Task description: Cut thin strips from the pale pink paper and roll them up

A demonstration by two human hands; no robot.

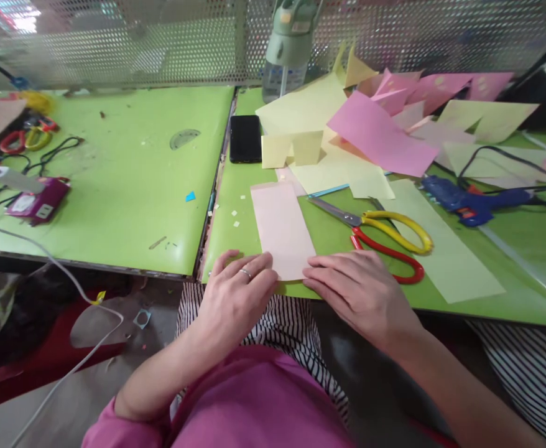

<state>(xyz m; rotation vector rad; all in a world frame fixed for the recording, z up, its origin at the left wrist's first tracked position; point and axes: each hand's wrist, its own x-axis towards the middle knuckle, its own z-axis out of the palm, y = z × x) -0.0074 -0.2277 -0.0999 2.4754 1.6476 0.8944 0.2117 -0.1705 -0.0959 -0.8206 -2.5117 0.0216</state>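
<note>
Pink sheet [283, 227] lying between two hands at the edge of a green table [128, 186]

Nearest the viewer, striped trousers [296, 320] are showing below the tabletop. Just beyond, the sheet is lying flat, its short near side along the table's edge. The left hand [242, 280] is resting at the near left corner with bent fingers; the right hand [361, 292] is setting its fingertips on the near right corner. This placing is probably steadying the paper from both sides while leaving most of its face uncovered. Both hands are touching it, but whether they are pinching it or merely pressing it down cannot be told.

Past the right hand, scissors [351, 219] are lying with their tips pointing away and their handles turned toward that hand, apparently for easy reach. Their handles are partly covering a pale green strip [459, 261]. Tiny scraps [236, 224] are dotting the surface left of the sheet.

Farther back, a blue glue gun [476, 196] is lying at the right, a phone [245, 139] is resting beside the table's seam, and a magenta piece [380, 134] is topping loose papers. Behind these, a bottle [289, 50] is standing near a perforated screen [184, 43].
</note>
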